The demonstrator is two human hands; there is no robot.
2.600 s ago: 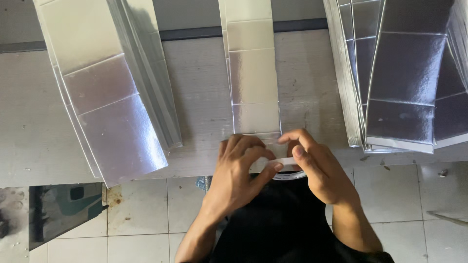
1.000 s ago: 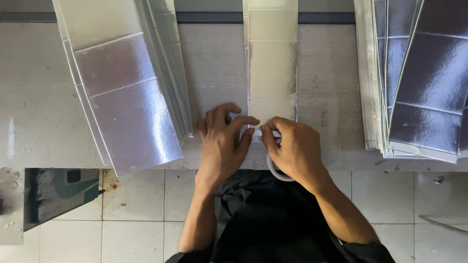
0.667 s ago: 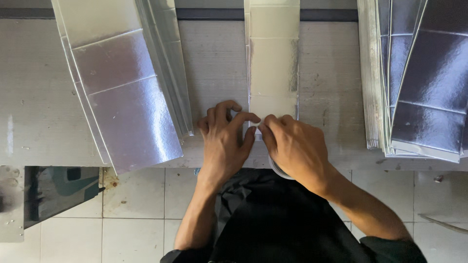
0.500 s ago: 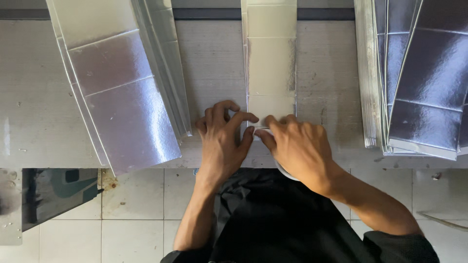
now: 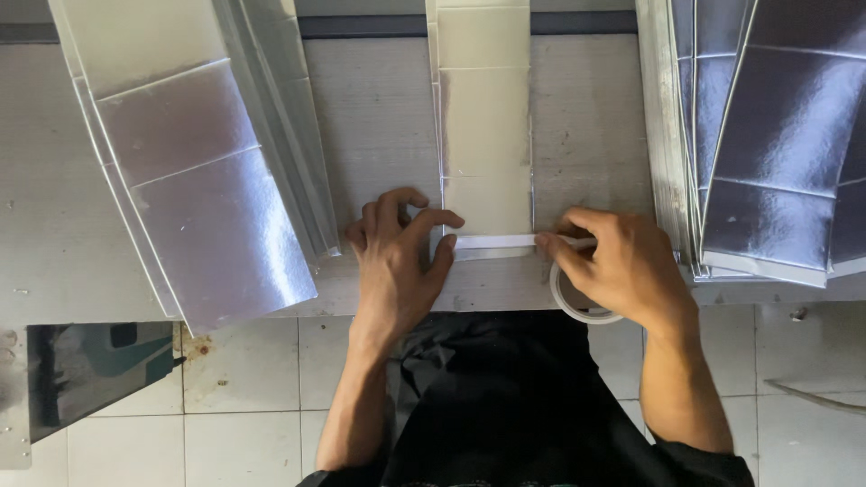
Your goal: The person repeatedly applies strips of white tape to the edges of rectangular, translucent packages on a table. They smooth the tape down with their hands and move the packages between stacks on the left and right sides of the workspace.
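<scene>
A long, narrow silver strip [image 5: 484, 117] lies flat down the middle of the grey tabletop [image 5: 388, 117]. Its near end stops close to the near edge of the tabletop, right in front of the person.

The left hand [image 5: 397, 261] rests flat on the tabletop at the left corner of that near end. Its fingers are spread a little, and the thumb and first finger press down on the left end of a white band of tape [image 5: 494, 242]. It grips nothing; it just pushes down, so that the tape end looks pinned in place.

The right hand [image 5: 622, 271] is curled around a roll of tape [image 5: 577, 302], which peeks out under the palm and hangs a bit over the near edge. The thumb and first finger pinch the tape where it leaves the roll, at the right corner of the strip. The tape runs straight and tight from one hand to the other, across the near end of the strip.

A pile of shiny silver sheets [image 5: 198, 198] lies on the left, tilted. A darker shiny pile [image 5: 767, 153] lies on the right. Both are near the hands but not touching them. Below is a tiled floor [image 5: 253, 397].
</scene>
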